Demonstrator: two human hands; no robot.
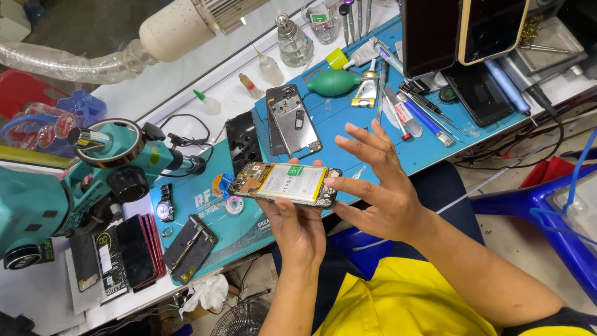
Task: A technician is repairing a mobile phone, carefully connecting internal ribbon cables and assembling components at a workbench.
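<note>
Here: left hand [298,227] grips opened phone [285,184] | right hand [379,180] spread | blue mat [435,149], cluttered.

Head view, steeply down, close

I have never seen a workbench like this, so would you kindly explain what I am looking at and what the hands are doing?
This is one picture from a camera worn on a person's head, looking down at their own two bare hands over a repair bench. The left hand holds an opened phone from below, its back cover off so the white battery shows. The right hand is spread open, fingers touching the phone's right end. Below lies a blue work mat. On it rest a bare phone frame, a green rubber air blower, tweezers and small tubes. To the left stands a teal microscope, with a wristwatch and a stack of phones nearby.
</note>
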